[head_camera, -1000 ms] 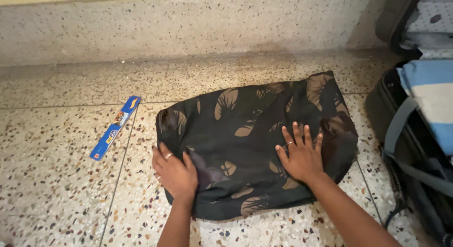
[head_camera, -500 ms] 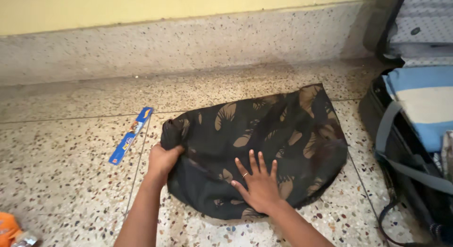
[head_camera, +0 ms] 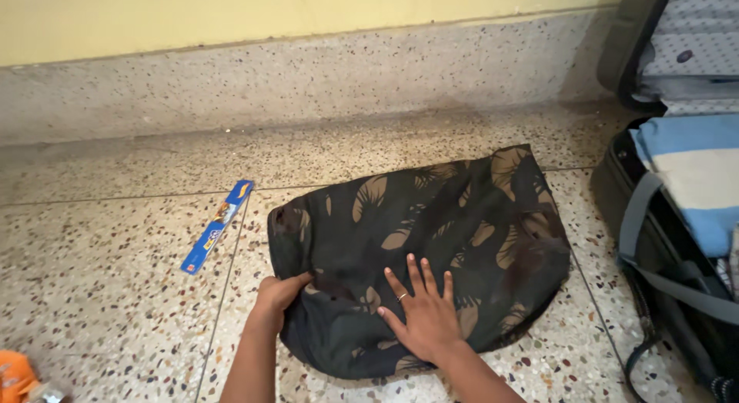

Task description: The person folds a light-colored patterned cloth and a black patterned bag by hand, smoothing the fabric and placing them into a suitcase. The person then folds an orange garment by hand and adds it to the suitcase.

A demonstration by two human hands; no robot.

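Observation:
A dark folded garment (head_camera: 431, 234) with tan leaf shapes lies on the speckled terrazzo floor (head_camera: 115, 295). My left hand (head_camera: 275, 295) pinches the cloth's near left edge, fingers closed on the fabric. My right hand (head_camera: 423, 314) lies flat on the cloth's near middle, fingers spread, a ring on one finger. Both forearms reach in from the bottom of the view.
A long blue box (head_camera: 218, 225) lies on the floor left of the cloth. An open dark suitcase (head_camera: 654, 241) with blue and cream folded fabric (head_camera: 693, 172) and grey straps stands at the right. A speckled skirting and yellow wall run along the back. An orange object (head_camera: 14, 376) shows at the bottom left corner.
My left hand has shifted from the cloth's left side to its near left edge and gripped it. My right hand slid left from the right part to the near middle.

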